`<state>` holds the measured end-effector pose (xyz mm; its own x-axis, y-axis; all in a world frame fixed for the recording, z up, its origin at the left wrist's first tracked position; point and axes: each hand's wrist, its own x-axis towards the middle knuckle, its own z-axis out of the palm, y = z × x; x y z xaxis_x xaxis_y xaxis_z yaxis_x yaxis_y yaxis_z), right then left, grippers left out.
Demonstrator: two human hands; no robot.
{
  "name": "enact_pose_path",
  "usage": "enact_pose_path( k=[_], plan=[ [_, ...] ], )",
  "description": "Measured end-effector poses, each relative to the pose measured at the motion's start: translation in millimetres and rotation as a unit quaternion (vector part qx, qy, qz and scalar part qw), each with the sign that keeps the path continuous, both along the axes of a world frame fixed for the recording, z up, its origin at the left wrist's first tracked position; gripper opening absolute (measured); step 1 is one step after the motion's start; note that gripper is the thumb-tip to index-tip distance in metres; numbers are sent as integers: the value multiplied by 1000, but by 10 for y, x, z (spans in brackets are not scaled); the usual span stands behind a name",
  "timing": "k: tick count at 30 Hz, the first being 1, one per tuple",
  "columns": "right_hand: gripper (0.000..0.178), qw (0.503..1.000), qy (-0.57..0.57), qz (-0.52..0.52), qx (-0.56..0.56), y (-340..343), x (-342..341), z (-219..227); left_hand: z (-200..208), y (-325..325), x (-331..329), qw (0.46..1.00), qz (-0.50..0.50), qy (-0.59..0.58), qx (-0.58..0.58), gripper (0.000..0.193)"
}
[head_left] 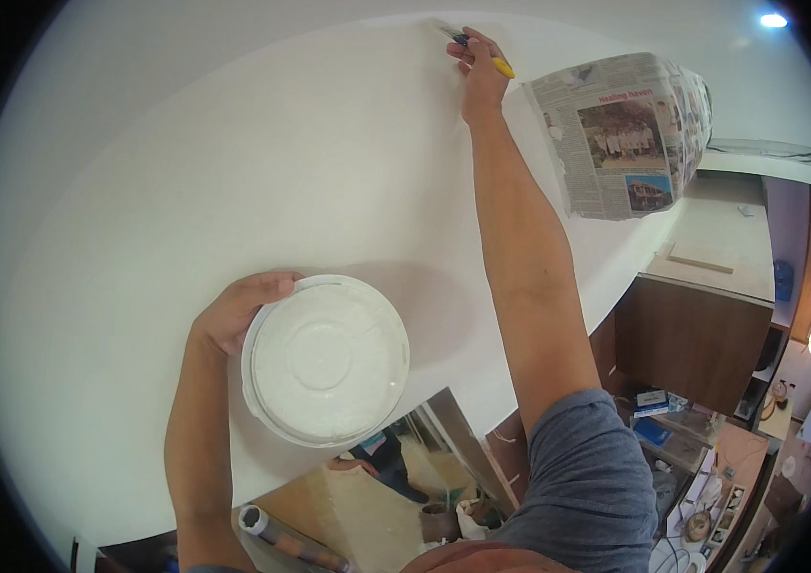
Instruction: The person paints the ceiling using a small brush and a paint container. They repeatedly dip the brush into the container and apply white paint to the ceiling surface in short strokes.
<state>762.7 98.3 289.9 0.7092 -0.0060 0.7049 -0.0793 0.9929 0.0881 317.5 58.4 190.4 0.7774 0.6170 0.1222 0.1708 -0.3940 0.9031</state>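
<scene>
My right hand (482, 69) reaches high up the white wall (329, 162), its fingers closed round a paintbrush (503, 67) with a yellow handle end. The bristles are up against the wall near its curved top line, and are hard to make out. Lower down, my left hand (245, 310) grips a round white plastic tub (329, 361) by its rim, the thumb over the edge. Ring marks show in the tub's pale round face. I cannot tell whether that is its inside or a lid.
Newspaper (606, 134) covers something that juts from the wall, right of my right forearm. Beyond it stands a brown cabinet (682, 334) with a pale top. Far below are a rolled sheet (291, 540), a dark pot (440, 523) and a cluttered desk (701, 516). A lamp (774, 20) glows at upper right.
</scene>
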Motion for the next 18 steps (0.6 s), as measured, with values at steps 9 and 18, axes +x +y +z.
enact_pose_path(
  k=[9,18],
  plan=[
    [30,997,-46,-57,-2,37,-28,130,-10,-61,-9,1000,13,-6,11,42],
    [30,994,-42,-80,-58,-22,-91,179,-29,-68,-8,1000,12,-20,0,43]
  ],
)
